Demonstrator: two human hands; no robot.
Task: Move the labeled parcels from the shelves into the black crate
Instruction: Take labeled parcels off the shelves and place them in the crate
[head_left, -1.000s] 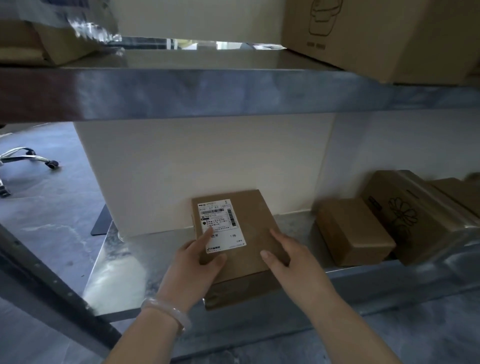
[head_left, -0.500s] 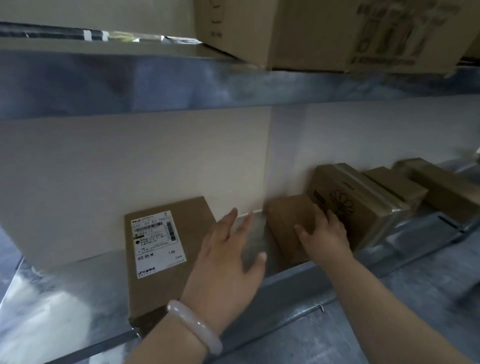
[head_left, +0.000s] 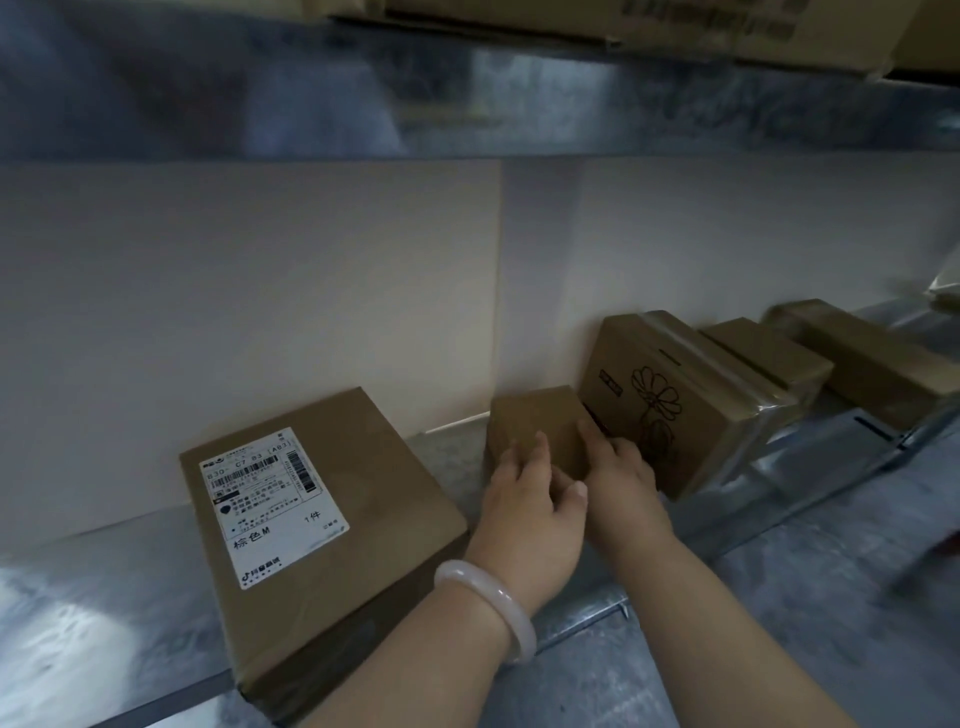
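Head view, lower metal shelf (head_left: 78, 613). Labeled parcel (head_left: 363, 499): flat brown box lying on the shelf left of both hands, white shipping label (head_left: 270, 504) face up, near corner overhanging the shelf's front edge. Neither hand is on it; the left forearm passes close by its right side. Small plain box (head_left: 535, 421): brown, no label visible on the faces shown, sits on the shelf to the right of the parcel and apart from it, with its right side against the flower-printed box (head_left: 670, 405). Left hand (head_left: 524, 499): grip closed over the small plain box, fingers bent across its top and left part, thumb on the near side. A white bangle (head_left: 488, 603) is on that wrist. Right hand (head_left: 623, 483): grip on the same box from the right, index finger along its top right edge, remaining fingers tucked down into the seam between it and the flower-printed box. Thumb mostly hidden behind the left thumb; the two hands touch there. The flower-printed box is taped over its top and leans against the pale backboard (head_left: 260, 312). Further right on the shelf are two more brown boxes (head_left: 769, 353) (head_left: 872, 358), blurred, with no labels readable. The upper shelf (head_left: 467, 104) crosses the top of the view, with a large carton (head_left: 623, 21) on it.
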